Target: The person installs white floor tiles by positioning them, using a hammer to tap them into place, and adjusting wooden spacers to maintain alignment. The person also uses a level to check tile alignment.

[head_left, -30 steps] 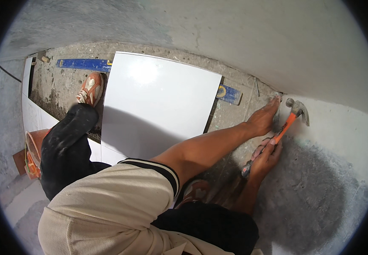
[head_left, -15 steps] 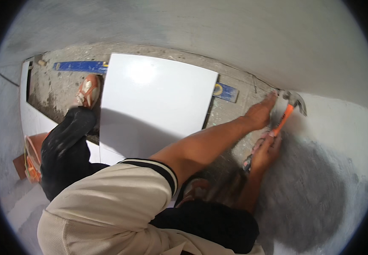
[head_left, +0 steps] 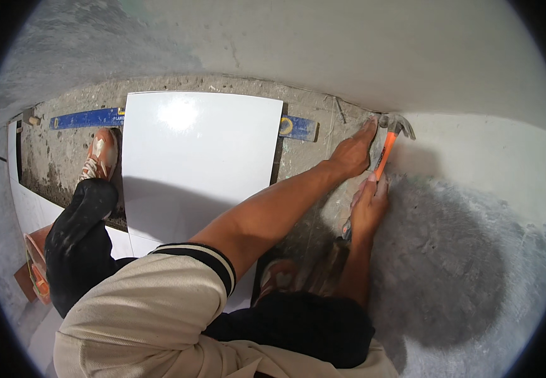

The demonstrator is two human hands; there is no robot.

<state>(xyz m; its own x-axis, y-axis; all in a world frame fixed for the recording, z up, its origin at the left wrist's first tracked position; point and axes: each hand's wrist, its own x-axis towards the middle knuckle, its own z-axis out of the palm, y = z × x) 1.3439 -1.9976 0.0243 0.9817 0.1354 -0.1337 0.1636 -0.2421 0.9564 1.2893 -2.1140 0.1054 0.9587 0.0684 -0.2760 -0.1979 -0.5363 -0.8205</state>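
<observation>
Gripping one hammer [head_left: 384,153]: right hand [head_left: 369,206]; two shoes [head_left: 102,154] showing.

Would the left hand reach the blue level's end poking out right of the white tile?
Probably yes: the left hand is near that end of the blue level, and nothing seems to lie between them, though its fingers are by the hammer.

Blue straight level [head_left: 87,118]: middle hidden by white square tile [head_left: 204,138]. Orange-handled metal claw hammer [head_left: 384,154]: grip partly covered by your right hand [head_left: 369,205]. Your left hand [head_left: 352,155]: hold indistinct.
</observation>
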